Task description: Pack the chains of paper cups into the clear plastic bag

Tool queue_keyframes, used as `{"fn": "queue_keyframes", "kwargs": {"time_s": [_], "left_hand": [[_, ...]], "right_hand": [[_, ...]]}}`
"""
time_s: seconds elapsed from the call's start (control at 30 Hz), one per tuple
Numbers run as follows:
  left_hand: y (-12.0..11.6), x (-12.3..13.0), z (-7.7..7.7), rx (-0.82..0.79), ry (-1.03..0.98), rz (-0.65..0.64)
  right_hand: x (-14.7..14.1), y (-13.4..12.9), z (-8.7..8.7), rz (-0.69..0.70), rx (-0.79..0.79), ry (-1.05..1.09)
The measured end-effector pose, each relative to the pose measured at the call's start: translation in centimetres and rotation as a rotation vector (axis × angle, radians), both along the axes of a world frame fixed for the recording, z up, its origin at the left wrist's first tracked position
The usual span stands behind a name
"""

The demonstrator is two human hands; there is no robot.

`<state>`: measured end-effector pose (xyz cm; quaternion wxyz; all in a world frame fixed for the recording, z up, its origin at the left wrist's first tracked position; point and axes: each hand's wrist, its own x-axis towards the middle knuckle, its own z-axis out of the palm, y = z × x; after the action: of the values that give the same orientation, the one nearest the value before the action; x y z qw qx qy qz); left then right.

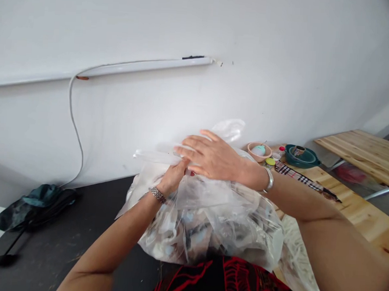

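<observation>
A large clear plastic bag [216, 217], bulging with pale and bluish items I cannot make out, stands in front of my body at the edge of a black table. My left hand [174, 177], with a metal watch on its wrist, is closed around the gathered neck of the bag. Just beside and over it is my right hand [213, 157], wearing a silver bangle, its fingers spread apart. Loose plastic sticks out on both sides of my hands. The right palm and whatever it touches are hidden.
A dark folded umbrella [36, 204] lies on the black table [93, 227] at left. On the wooden table [358, 208] at right are a pink bowl [251, 150], a teal basin [308, 163], jars and a checked strap [298, 178]. A white wall with a cable [73, 111] rises behind.
</observation>
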<state>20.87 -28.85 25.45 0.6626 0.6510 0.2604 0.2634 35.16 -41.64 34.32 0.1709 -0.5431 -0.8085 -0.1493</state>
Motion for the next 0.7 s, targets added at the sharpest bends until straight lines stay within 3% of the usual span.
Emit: {"fn": "queue_keyframes", "kwargs": {"time_s": [0.1,0.2,0.3,0.37,0.4,0.57,0.63,0.7], "left_hand": [[0.0,-0.2,-0.2,-0.193,-0.120,-0.006],[-0.4,-0.8,-0.9,-0.356,-0.246,-0.023],[-0.8,-1.4,-1.6,-0.314,-0.224,-0.051],[-0.7,-1.6,-1.8,-0.081,-0.179,-0.069],[-0.4,-1.5,-1.8,0.123,-0.160,-0.080],[1.5,-0.3,-1.2,1.398,-0.047,-0.098],[2.1,0.3,-1.1,1.691,-0.058,0.016],[2.4,0.6,-1.2,1.820,-0.134,0.152]], "right_hand": [[0.5,1.2,-0.3,-0.221,-0.227,-0.038],[1.9,0.4,-4.5,-0.201,-0.346,0.120],[3.3,-0.9,-9.1,-0.067,-0.365,0.385],[4.1,-1.2,-10.4,-0.011,-0.352,0.554],[4.5,-1.0,-10.4,-0.009,-0.329,0.638],[5.6,2.3,-6.9,-0.001,-0.116,1.026],[5.4,4.5,-6.0,0.089,-0.197,1.023],[5.1,6.6,-5.8,0.195,-0.336,0.915]]}}
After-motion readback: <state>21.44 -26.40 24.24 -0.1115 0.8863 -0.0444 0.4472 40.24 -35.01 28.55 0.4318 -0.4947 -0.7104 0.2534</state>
